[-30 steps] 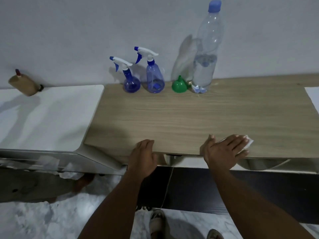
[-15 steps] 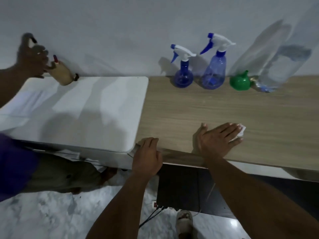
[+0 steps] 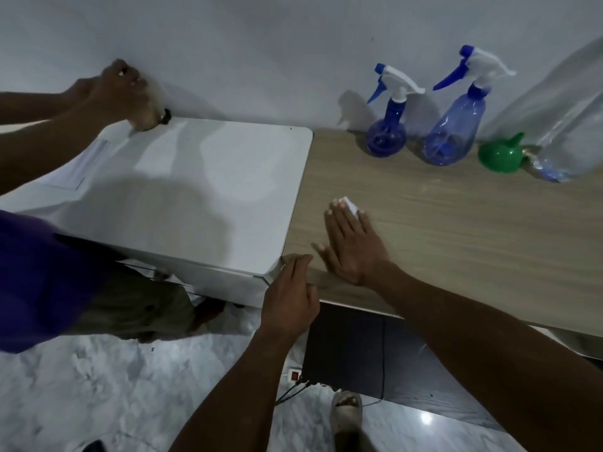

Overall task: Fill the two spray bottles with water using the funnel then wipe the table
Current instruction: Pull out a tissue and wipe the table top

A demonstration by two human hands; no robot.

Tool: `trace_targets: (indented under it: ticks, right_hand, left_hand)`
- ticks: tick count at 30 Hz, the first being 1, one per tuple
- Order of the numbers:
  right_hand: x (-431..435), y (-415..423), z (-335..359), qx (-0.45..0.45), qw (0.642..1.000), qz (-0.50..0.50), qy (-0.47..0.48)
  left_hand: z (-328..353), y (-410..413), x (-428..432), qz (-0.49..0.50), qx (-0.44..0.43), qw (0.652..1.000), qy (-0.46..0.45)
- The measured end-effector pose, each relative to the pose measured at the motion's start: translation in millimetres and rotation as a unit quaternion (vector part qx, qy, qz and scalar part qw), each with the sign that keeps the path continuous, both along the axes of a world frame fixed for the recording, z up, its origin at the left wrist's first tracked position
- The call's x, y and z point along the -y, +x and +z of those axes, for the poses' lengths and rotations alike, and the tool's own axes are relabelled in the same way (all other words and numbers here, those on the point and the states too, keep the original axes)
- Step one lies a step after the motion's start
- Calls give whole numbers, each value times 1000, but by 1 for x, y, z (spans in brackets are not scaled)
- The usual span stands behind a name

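The right grip (image 3: 350, 246), fingers straight and pressed flat, has slid the small white tissue (image 3: 350, 205) from mid-front toward the left edge of the smooth wood-grain worktop (image 3: 456, 230); wiping looks nearly finished. The left grip (image 3: 290, 305) rests loose-fingered on the front left corner. The translucent blue spray bottles (image 3: 453, 132) and the green cone-shaped funnel (image 3: 501, 156) stand at the back edge.

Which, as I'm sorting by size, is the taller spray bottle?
The paler blue spray bottle beside the green funnel; the round-bodied spray bottle left of it is shorter and darker.
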State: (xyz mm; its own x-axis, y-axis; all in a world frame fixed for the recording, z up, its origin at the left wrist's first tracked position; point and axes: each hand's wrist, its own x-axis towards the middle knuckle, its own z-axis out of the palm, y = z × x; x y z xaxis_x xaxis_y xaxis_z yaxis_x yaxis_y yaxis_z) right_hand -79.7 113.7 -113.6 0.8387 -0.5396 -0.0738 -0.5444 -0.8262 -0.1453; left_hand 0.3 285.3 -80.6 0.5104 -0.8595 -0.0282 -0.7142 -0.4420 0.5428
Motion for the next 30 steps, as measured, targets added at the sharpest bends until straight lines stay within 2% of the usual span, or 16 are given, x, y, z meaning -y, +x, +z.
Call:
trace_targets:
  ticks: [4, 7, 9, 12, 15, 17, 19, 20, 23, 24, 25, 27, 30]
  right_hand:
    - [-11, -37, -4, 23, 992, 111, -49]
    - [-14, -69, -11, 38, 986, 143, -77]
    - [-19, -95, -19, 80, 982, 145, -90]
    - [-28, -137, -19, 191, 968, 125, -105]
    - [-32, -172, 7, 218, 971, 41, -93]
    - [-30, -196, 31, 205, 975, -76, -24]
    - [-21, -225, 52, 217, 952, -194, 100]
    - [-16, -241, 65, 242, 917, -251, 196]
    - [5, -297, 103, 287, 759, -350, 468]
    - [11, -319, 115, 287, 716, -369, 519]
    - [15, -342, 126, 283, 688, -381, 549]
    - [21, -392, 150, 276, 673, -374, 575]
    - [31, -469, 181, 280, 717, -325, 549]
  left_hand:
    - [5, -8, 3, 7, 11, 1000, 15]
    - [8, -16, 4, 9, 30, 998, 50]
    - [12, -23, 2, 1, 40, 997, 62]
    - [16, -37, 0, -22, 48, 996, 72]
    - [23, -61, 5, -55, 72, 993, 75]
    - [34, -83, 17, -76, 81, 991, 68]
    - [49, -112, 33, -99, 92, 989, 64]
    - [57, -129, 42, -110, 95, 987, 62]
    - [83, -187, 66, -146, 107, 982, 48]
    - [92, -208, 74, -158, 108, 981, 43]
    - [101, -229, 82, -168, 109, 979, 39]
    - [118, -271, 99, -187, 111, 976, 30]
    - [142, -337, 125, -228, 122, 966, 20]
